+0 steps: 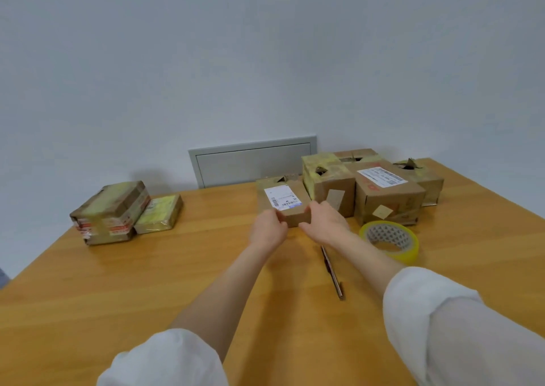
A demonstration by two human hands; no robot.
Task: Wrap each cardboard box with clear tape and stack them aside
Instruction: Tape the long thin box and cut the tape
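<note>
A small cardboard box [283,198] with a white shipping label lies on the wooden table [147,282], mid-back. My left hand [267,229] grips its near left corner and my right hand [324,223] grips its near right corner. A roll of clear yellowish tape [390,239] lies flat just right of my right wrist. Several untaped boxes [383,191] stand crowded behind and to the right. At the far left two tape-wrapped boxes sit side by side, a thick one [110,213] and a flatter one [160,214].
A slim dark cutter or pen [332,272] lies on the table between my forearms, pointing toward me. A grey wall panel [253,161] sits behind the table's back edge. The table's left edge runs diagonally at the lower left.
</note>
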